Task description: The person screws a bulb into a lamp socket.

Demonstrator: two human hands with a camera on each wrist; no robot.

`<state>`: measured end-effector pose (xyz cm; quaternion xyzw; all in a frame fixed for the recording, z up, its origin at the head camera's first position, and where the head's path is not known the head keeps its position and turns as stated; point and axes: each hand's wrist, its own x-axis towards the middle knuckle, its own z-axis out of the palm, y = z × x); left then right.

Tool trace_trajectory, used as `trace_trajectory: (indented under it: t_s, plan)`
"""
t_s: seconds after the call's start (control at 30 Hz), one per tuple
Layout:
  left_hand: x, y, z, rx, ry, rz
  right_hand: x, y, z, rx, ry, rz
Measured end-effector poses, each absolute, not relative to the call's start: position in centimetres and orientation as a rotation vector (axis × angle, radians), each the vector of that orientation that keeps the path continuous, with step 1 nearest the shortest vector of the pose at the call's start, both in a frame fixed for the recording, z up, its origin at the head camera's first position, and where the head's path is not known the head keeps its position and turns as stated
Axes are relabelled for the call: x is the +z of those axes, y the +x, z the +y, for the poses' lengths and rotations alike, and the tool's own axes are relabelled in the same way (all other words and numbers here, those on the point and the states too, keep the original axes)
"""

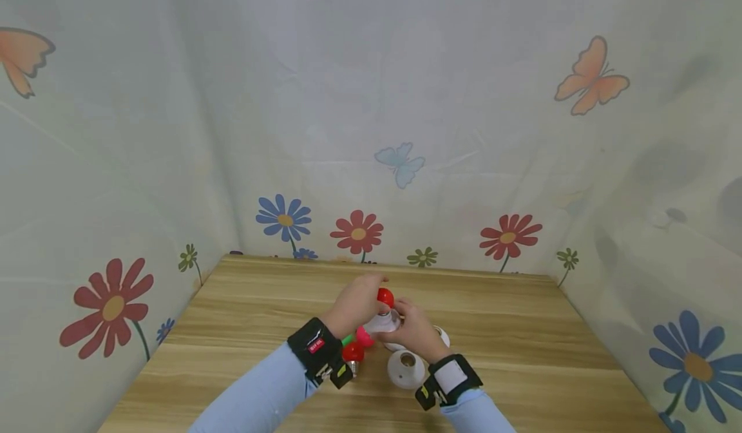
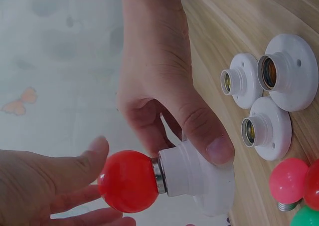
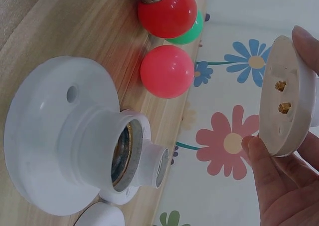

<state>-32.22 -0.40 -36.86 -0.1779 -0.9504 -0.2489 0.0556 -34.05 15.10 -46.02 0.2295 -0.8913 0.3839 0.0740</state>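
My left hand (image 1: 356, 303) has its thumb and fingers around a round red light bulb (image 2: 128, 181). The bulb's metal screw base sits in the mouth of a white lamp socket (image 2: 182, 173), part of the thread still showing. With thumb and fingers my right hand (image 1: 418, 333) grips the socket's round base, held above the table. In the right wrist view the underside of this lamp socket (image 3: 281, 106) shows two brass screws; the red bulb is hidden there.
Several white lamp sockets (image 1: 406, 370) stand on the wooden table (image 1: 261, 304), mouths up. Left of them lie another red bulb (image 3: 168, 12), a pink bulb (image 3: 167, 71) and a green bulb (image 3: 188, 30). A flowered curtain (image 1: 324, 98) hangs behind the table.
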Motion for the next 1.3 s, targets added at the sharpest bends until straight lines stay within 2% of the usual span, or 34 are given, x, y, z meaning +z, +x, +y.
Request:
trace_trajectory:
  t_s: [0.37,0.87,1.3]
  plan:
    - [-37.36,-31.94,-0.08,-0.474,-0.455,-2.847,-45.53,-33.82,14.90,1.185,0.693,-2.676]
    - [-37.42,-32.30,-0.18,-0.686,-0.615,-2.834,-45.99,-34.23,15.09,1.208,0.724,-2.659]
    - [-37.39,-32.48,-0.15,-0.544,-0.483,-2.856,-45.76,-34.02,15.09,1.226,0.688,-2.685]
